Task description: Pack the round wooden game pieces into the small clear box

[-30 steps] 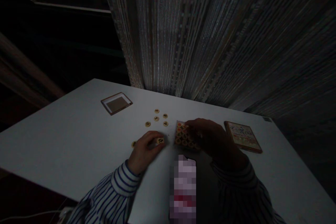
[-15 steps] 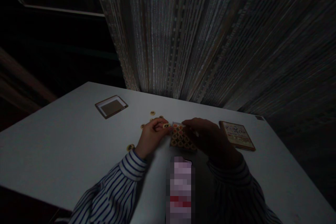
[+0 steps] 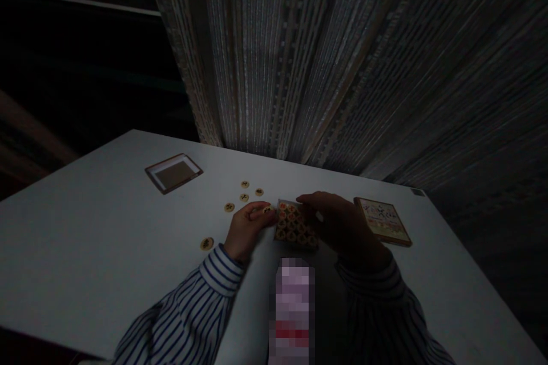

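Observation:
Between my hands lies a small box (image 3: 296,244) filled with rows of round game pieces, some marked red, some dark. My left hand (image 3: 248,228) is closed, pinching one round piece (image 3: 268,210) at the box's left edge. My right hand (image 3: 338,222) reaches over the box's right part and hides some of it; what its fingers hold, if anything, is too dark to make out. Several loose round pieces lie left of the box, among them one (image 3: 206,243) by my left wrist and one (image 3: 229,207) farther back.
An open shallow tray or lid (image 3: 173,173) lies at the back left of the white table (image 3: 107,228). A flat decorated box (image 3: 383,220) is at the right, and a small dark item (image 3: 418,192) sits at the far right corner. A string curtain hangs behind.
My left hand has lowered slightly with the piece, uncovering loose pieces behind it. My right hand stays over the box. The view has shifted a little.

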`<state>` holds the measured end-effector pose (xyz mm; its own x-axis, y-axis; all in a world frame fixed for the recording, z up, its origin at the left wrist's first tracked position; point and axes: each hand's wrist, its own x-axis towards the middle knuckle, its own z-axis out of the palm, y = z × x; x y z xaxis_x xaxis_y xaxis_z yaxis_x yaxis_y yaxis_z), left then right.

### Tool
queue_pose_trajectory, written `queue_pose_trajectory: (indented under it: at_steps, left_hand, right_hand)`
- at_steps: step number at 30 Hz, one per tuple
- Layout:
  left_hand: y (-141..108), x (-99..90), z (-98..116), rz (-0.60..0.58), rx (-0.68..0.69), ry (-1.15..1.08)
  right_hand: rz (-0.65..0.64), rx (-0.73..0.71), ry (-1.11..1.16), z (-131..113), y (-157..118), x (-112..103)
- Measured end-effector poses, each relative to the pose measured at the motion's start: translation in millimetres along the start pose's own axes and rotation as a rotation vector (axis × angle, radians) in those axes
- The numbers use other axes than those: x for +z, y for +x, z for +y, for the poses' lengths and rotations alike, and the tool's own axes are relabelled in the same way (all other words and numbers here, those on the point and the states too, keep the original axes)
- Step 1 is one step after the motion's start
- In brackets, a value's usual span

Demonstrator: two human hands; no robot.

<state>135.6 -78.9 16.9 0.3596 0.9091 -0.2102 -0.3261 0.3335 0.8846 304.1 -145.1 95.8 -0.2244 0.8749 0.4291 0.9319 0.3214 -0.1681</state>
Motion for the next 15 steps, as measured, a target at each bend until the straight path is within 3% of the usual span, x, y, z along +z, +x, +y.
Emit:
queue_pose_trajectory:
  at_steps: [15]
  left_hand:
    - [-4.9, 4.7, -1.3, -0.019, 0.01, 0.014]
  right_hand:
    - [-0.131, 0.005, 0.008, -6.6, 5.5, 5.0]
